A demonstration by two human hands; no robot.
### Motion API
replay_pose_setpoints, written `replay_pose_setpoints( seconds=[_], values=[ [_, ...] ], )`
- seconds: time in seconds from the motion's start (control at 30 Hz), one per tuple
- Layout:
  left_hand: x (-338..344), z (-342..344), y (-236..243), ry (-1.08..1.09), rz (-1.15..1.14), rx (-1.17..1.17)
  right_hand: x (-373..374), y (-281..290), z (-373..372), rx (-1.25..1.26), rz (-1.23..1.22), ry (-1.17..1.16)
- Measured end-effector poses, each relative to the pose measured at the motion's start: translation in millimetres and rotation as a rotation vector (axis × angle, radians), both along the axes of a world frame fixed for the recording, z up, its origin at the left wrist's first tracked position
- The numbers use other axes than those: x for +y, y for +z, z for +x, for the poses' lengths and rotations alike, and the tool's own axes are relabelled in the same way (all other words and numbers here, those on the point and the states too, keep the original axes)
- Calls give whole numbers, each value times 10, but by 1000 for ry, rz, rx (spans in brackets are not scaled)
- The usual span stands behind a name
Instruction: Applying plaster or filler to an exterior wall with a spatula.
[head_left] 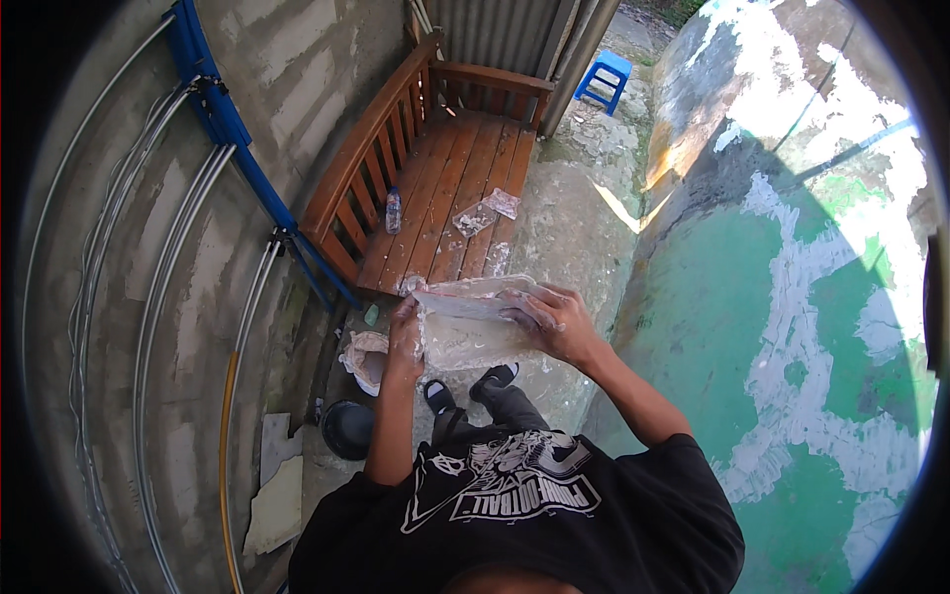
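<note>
Both my hands hold a pale, translucent rectangular tray-like piece (pixel 480 344), smeared with white paste, in front of my body. My left hand (pixel 404 332) is closed on its left edge. At the right end, my right hand (pixel 552 319) grips the far corner, with white residue on the fingers. The underside of the piece and parts of my fingertips are hidden. Just beyond it stands a slatted wooden bench (pixel 435 188), spotted with white splashes.
A small bottle (pixel 394 211) and clear plastic scraps (pixel 475 218) lie on the bench. A paste-smeared bucket (pixel 364 358) and a dark bucket (pixel 347 430) stand left of my feet. A blue stool (pixel 606 79) is far back. A green, white-patched wall (pixel 732 327) rises at right.
</note>
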State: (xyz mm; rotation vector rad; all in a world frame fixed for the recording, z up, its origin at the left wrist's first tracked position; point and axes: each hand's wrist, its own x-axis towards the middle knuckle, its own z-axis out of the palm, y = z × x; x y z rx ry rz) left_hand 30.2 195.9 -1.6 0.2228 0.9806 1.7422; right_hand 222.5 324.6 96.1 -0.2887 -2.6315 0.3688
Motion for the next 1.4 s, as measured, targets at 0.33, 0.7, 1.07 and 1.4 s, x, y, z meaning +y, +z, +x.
replay_pose_setpoints(
  seconds=[0.33,0.7,1.07,1.4],
  values=[
    [347,157,244,-51,23,35,277,228,299,13,-148,1],
    [1018,510,218,-191,12,15,840,244,770,85,-154,-240],
    [1530,884,35,-250,16,11,1138,110,1235,57,-20,-147],
    [1727,1143,252,-283,42,53,1338,291,1555,102,-146,-135]
  ],
)
